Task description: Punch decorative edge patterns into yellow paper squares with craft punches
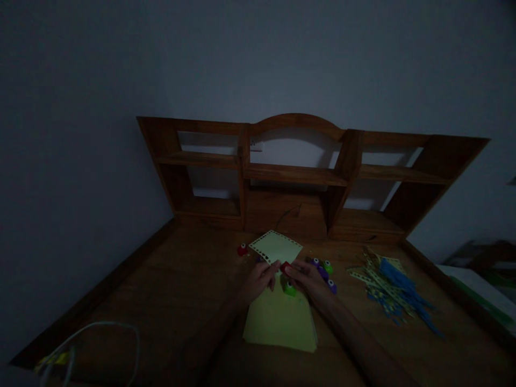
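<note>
Between my two hands a pale yellow sheet of paper (278,246) is held up at an angle, with a row of small cut-outs along its edges. My left hand (260,280) has its fingers closed on the sheet's near left side. In the fingers of my right hand (306,275) is a small red craft punch (285,267), at the sheet's near right edge. Just below the hands a green punch (289,289) with an eye-like top sits on a stack of yellow paper (280,322). My fingers partly hide the sheet's near corner.
Another red punch (242,249) stands left of the sheet. Purple punches (322,272) and a green one (328,266) cluster by my right hand. Blue and yellow punched strips (397,287) lie heaped at right. A wooden shelf unit (296,173) backs the desk; a white cable (108,323) loops at lower left.
</note>
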The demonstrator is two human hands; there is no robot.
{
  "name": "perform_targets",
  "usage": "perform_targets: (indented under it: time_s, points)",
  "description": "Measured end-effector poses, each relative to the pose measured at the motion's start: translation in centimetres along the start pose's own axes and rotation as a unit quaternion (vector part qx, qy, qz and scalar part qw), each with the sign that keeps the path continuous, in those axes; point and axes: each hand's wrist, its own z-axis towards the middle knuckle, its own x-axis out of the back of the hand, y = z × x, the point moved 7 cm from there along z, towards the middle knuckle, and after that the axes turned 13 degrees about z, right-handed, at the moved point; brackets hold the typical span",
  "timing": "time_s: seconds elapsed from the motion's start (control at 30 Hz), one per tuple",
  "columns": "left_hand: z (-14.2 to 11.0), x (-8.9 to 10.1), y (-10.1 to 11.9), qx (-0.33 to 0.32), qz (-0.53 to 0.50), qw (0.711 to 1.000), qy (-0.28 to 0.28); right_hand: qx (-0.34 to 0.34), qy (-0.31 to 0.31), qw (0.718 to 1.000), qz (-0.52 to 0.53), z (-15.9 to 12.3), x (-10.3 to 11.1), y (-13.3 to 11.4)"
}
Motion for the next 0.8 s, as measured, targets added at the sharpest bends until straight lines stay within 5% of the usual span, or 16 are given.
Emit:
perform_targets:
  time_s: [0.33,0.63,0.8]
  points:
    - [0.1,2.3,0.3,0.018,-0.064,0.994,0.088,-0.002,0.024,0.999,0.035,0.2,1.0,0.1]
    - [0.5,3.8,-1.6,0.04,-0.112,0.979,0.165,-0.069,0.008,0.949,0.306,1.3,1.5,0.9]
    - [0.5,3.9,-1.6,0.042,-0.099,0.98,0.168,-0.081,0.016,0.935,0.344,1.3,1.8,0.9]
